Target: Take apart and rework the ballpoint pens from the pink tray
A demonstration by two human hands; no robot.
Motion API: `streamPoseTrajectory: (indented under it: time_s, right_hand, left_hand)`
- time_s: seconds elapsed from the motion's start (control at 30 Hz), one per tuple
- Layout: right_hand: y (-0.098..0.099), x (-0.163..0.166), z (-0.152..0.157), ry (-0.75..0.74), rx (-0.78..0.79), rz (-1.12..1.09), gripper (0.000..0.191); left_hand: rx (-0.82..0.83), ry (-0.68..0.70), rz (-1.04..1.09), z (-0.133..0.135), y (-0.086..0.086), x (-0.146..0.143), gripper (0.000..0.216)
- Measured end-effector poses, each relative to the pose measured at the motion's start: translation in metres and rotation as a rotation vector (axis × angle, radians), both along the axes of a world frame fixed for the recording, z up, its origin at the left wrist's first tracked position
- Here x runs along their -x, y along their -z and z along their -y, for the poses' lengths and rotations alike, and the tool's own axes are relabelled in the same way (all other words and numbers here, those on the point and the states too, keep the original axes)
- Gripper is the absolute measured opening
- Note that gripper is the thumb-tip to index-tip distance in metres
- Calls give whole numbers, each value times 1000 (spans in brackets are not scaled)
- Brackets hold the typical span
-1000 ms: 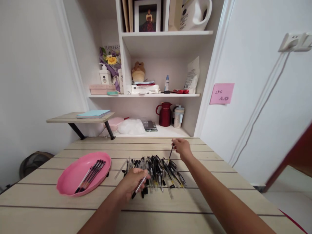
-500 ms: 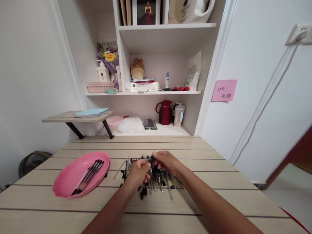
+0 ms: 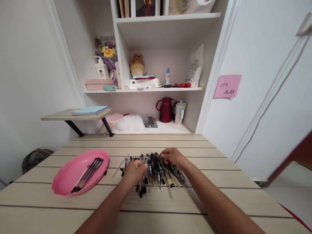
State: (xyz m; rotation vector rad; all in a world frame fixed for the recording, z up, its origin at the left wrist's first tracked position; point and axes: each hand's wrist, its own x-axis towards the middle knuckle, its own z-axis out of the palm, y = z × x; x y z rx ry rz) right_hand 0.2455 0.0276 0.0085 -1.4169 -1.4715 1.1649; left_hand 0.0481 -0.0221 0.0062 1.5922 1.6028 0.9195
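Head view: pen pile [image 3: 156, 172] lies between both hands' fingers [image 3: 143, 166], seemingly touching.

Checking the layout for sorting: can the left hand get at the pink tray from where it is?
Probably yes. The left hand rests on the pen pile, and the pink tray lies just to its left on the same table, with only bare tabletop between them.
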Motion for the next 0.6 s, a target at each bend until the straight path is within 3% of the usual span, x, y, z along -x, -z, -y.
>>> streamPoseTrajectory:
  time_s: [0.17, 0.27, 0.37, 0.47, 0.6]
  right_hand:
    - [5, 5, 6, -66, -132, 398, 12]
    - [8, 1, 4, -43, -199, 453, 15]
    - [16, -4, -1, 13, -168, 403, 17]
    - [22, -9, -5, 49, -93, 357, 18]
    - [20, -15, -4, 110, -70, 281, 17]
  left_hand:
    - [-57, -20, -99, -12, -5, -2, 19]
    - [-80, -12, -131, -11, -7, -2, 23]
    - [-93, -4, -142, -8, -10, 4, 25]
    - [-154, -18, -210, -9, -22, 31, 25]
    - [-215, -136, -538, -18, -45, 105, 28]
